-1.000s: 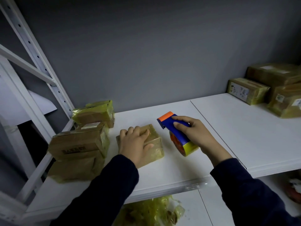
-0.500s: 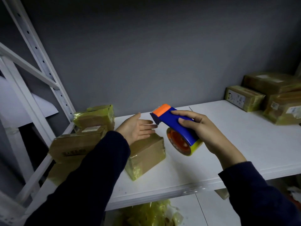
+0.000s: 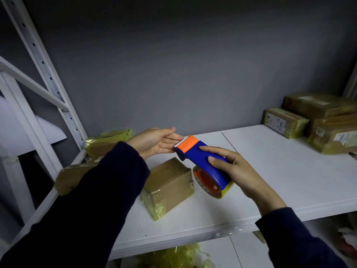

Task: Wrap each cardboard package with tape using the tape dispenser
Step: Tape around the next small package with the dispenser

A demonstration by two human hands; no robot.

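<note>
A small cardboard package (image 3: 168,187) partly wrapped in yellowish tape lies on the white shelf (image 3: 270,171), below my hands. My right hand (image 3: 235,169) grips the blue tape dispenser (image 3: 202,161) with its orange cutter end and orange tape roll, held in the air above the shelf. My left hand (image 3: 156,141) is open, palm up, with its fingertips at the dispenser's serrated blade. Whether the fingers touch tape is too small to tell.
Taped packages are stacked at the left (image 3: 108,142) behind my left arm, next to the white shelf upright (image 3: 48,74). More packages (image 3: 286,122) sit at the back right. Yellow tape scraps (image 3: 173,256) lie on the lower shelf.
My left hand lifted off the package and rose to the dispenser's blade. My right hand raised the dispenser off the shelf. The package now lies uncovered.
</note>
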